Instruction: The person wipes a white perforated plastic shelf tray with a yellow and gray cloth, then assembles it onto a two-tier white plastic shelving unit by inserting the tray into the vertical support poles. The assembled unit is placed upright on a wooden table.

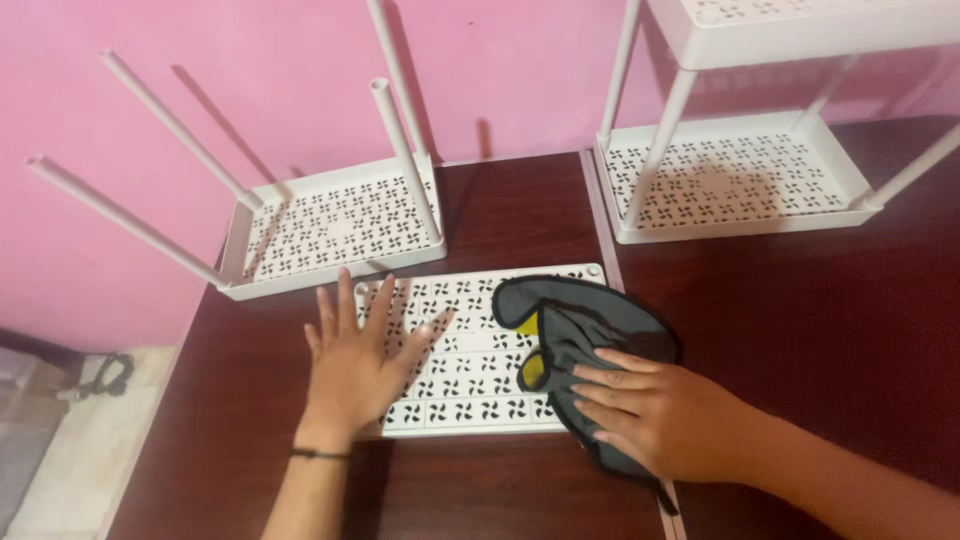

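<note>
White plastic shelf panel (470, 385), full of small pinwheel-shaped holes, lies flat on the dark brown table (800, 330). The left hand (355, 365) rests on the left part of the panel, palm down, with the fingers spread wide; a thin dark band (320, 454) is around the wrist. The right hand (655, 415) presses flat, fingers together, on a grey cloth (580, 315) with a yellow inner side. The cloth covers the right end of the panel and reaches onto the table. Behind the panel, a white shelf tray (335, 235) with four poles stands upside down near the pink wall (250, 70). At the right stands a two-level white rack (740, 180).
</note>
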